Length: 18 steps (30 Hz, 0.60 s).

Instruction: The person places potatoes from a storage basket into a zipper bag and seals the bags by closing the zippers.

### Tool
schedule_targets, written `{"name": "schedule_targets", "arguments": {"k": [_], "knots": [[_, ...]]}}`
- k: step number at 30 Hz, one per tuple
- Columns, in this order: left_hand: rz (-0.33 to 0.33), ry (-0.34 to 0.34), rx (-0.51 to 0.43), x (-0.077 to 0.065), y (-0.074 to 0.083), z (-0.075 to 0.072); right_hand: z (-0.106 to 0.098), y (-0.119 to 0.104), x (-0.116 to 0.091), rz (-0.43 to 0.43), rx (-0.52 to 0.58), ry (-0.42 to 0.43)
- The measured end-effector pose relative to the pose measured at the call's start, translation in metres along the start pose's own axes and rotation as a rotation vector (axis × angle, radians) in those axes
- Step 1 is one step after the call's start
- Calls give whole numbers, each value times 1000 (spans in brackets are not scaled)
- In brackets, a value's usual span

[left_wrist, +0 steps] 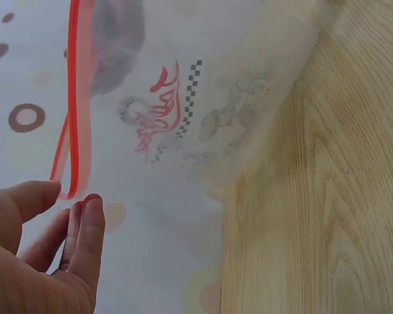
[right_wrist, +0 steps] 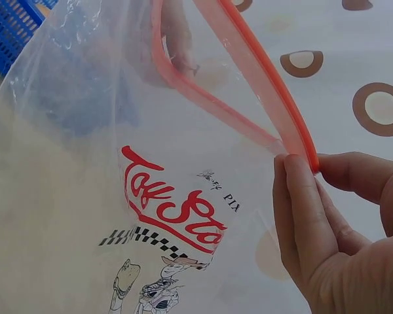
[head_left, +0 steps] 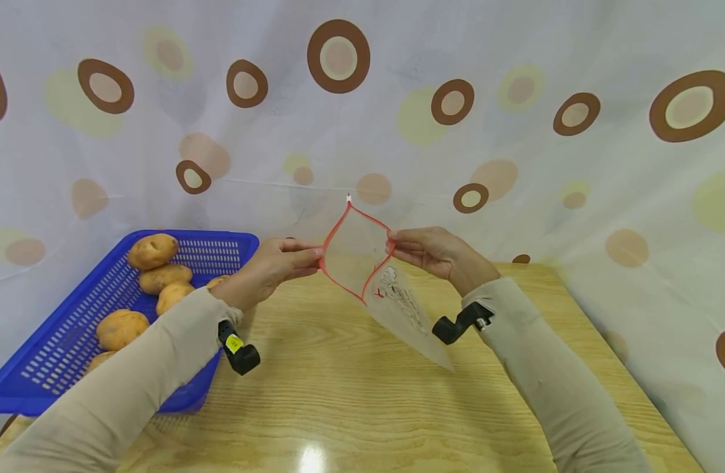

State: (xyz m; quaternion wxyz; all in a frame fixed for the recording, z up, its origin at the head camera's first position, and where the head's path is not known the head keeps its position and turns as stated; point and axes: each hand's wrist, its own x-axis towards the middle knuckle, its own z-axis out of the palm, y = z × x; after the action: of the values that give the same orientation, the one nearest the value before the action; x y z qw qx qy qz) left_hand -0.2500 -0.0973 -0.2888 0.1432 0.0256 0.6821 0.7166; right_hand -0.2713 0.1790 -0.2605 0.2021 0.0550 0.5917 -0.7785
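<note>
A see-through plastic zip bag (head_left: 406, 322) with a red zip edge (head_left: 337, 226) hangs over the table, its mouth spread into a diamond. Thumb and fingers of my left hand (head_left: 268, 269) pinch the left corner of that mouth. At the opposite corner my right hand (head_left: 439, 256) pinches the zip edge between thumb and fingertips. A small white slider (head_left: 349, 198) sits at the far corner of the mouth. Red lettering (right_wrist: 173, 209) and cartoon figures are printed on the bag, which slants down toward the right. No contents show inside it.
To the left stands a blue plastic basket (head_left: 67, 328) holding several potatoes (head_left: 153, 251), partly hidden behind my left forearm. The wooden table (head_left: 315, 394) ends at a white curtain (head_left: 398, 39) with brown and yellow circles, at the back and right.
</note>
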Motion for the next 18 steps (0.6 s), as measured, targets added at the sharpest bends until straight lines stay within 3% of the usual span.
{"name": "schedule_targets", "arguments": {"k": [4, 9, 13, 18], "knots": [[14, 21, 60, -3, 7, -10, -1, 1, 0, 0, 6, 2], [52, 61, 178, -10, 20, -38, -1, 2, -1, 4, 5, 0], [123, 126, 372, -14, 25, -70, -1, 2, -2, -9, 12, 0], [218, 289, 658, -16, 22, -111, 0, 3, -1, -11, 11, -2]]}}
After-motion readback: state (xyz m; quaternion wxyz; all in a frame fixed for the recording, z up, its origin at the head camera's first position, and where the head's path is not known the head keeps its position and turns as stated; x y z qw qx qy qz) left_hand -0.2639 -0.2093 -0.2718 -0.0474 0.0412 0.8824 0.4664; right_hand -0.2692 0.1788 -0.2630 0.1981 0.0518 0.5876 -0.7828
